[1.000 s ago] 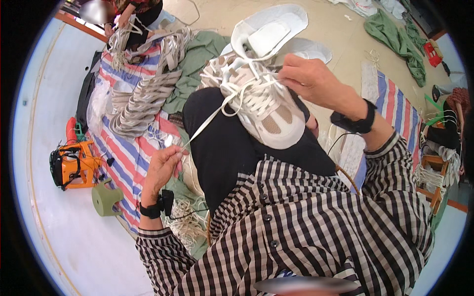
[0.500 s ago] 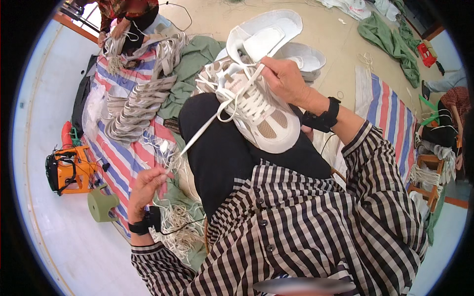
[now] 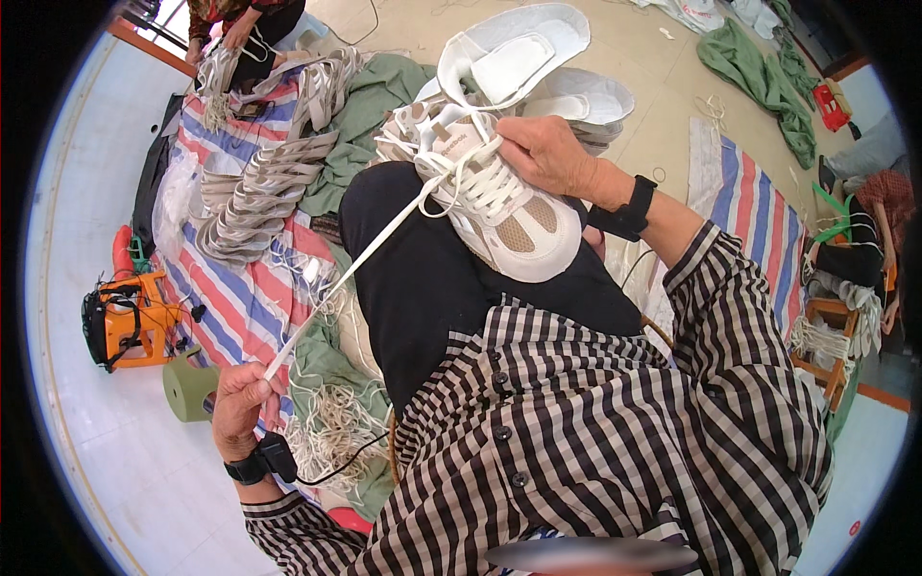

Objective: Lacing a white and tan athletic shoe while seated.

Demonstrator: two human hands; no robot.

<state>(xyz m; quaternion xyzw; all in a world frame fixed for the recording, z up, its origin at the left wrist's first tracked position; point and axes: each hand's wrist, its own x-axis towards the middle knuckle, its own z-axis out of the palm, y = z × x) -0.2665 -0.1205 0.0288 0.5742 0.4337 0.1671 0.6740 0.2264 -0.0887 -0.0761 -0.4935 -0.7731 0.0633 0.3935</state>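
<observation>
A white and beige sneaker (image 3: pixel 534 252) rests on my lap, its toe toward me and its front laced crosswise. Closed round the upper's edge beside the eyelets is my right hand (image 3: pixel 552 158); whether a bit of lace is also under its fingertips is hidden. From the top of the lacing, a flat white shoelace (image 3: pixel 357 261) runs taut down to the left. My left hand (image 3: pixel 244 398) pinches that lace near its end, out beyond my left knee. A small lace loop hangs beside the tongue.
More white shoe parts (image 3: pixel 523 58) lie just beyond the sneaker. Stacked beige uppers (image 3: pixel 254 206) cover a striped sheet (image 3: pixel 226 307) at left. Loose laces (image 3: pixel 336 427) pile beside my left leg. An orange stool (image 3: pixel 139 322) stands far left; another person (image 3: pixel 235 34) handles laces at upper left.
My left hand has moved down and left, drawing out a longer, straight stretch of lace. My right hand has shifted slightly left and down along the shoe's edge.
</observation>
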